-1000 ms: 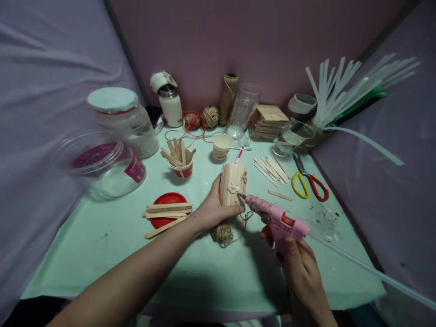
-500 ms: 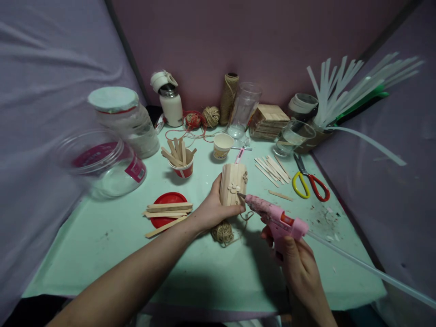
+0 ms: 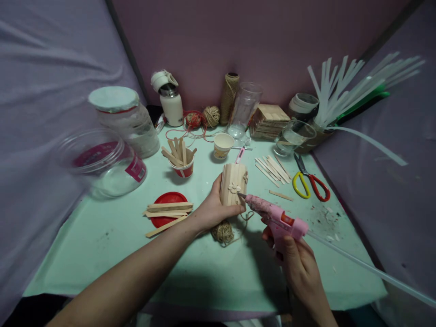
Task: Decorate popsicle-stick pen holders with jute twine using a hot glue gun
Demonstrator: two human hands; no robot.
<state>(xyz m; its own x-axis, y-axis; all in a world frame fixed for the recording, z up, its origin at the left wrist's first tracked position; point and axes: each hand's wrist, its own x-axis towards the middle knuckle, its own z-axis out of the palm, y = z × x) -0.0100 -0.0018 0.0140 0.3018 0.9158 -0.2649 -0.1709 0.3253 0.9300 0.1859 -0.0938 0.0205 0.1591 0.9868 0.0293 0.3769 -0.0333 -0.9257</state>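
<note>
My left hand (image 3: 218, 204) is wrapped round a cylinder covered in wooden sticks (image 3: 229, 175), held above the table. Small wooden flower shapes (image 3: 234, 188) decorate its side. In my right hand (image 3: 296, 259) is a pink hot glue gun (image 3: 274, 215), with a long clear glue stick (image 3: 361, 263) running out of its back. The gun's metal nozzle points left and sits at the cylinder's side, just by the front flower; whether it touches cannot be made out. A ball of twine (image 3: 223, 233) lies below the cylinder, its loose end curling to the right.
Wooden sticks lie on a red lid (image 3: 170, 222) and stand in a paper cup (image 3: 183, 170). Scissors (image 3: 309, 181) and thin sticks (image 3: 272, 170) lie right. Clear tubs (image 3: 102, 165), a white bottle (image 3: 172, 106), a tall glass (image 3: 244, 109) and wooden squares (image 3: 269, 120) stand around the back.
</note>
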